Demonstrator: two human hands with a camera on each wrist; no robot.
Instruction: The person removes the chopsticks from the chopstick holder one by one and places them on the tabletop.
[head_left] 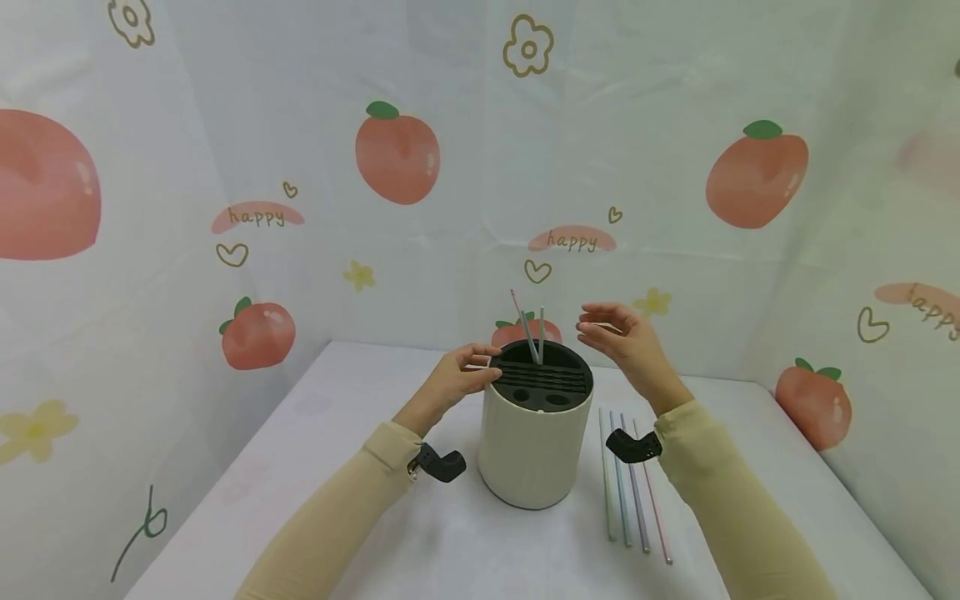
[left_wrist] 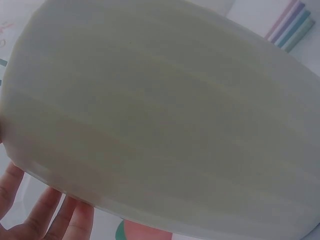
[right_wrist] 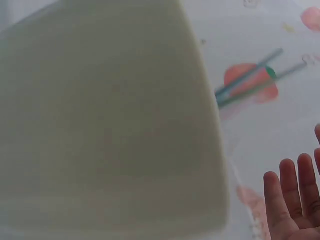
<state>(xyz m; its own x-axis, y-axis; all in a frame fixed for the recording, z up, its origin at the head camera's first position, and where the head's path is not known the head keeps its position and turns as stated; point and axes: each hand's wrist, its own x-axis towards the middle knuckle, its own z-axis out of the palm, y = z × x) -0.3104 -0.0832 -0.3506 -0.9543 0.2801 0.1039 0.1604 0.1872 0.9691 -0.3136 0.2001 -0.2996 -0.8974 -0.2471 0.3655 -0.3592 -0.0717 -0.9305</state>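
A cream-white cylindrical holder (head_left: 531,454) with a black slotted insert (head_left: 543,379) stands upright on the table. Three thin pastel sticks (head_left: 542,333), pinkish, blue and green, poke up out of its rear opening and lean apart. My left hand (head_left: 457,373) touches the holder's upper left rim, its fingers fairly straight; in the left wrist view the fingertips (left_wrist: 52,200) lie along the holder's edge. My right hand (head_left: 626,342) is raised to the right of the holder, apart from it and holding nothing, with fingers spread a little in the right wrist view.
Several loose sticks (head_left: 630,487) in green, blue, purple and pink lie side by side on the white table (head_left: 300,492), right of the holder and near the right forearm. A fruit-printed curtain (head_left: 450,250) encloses the table at the back and sides.
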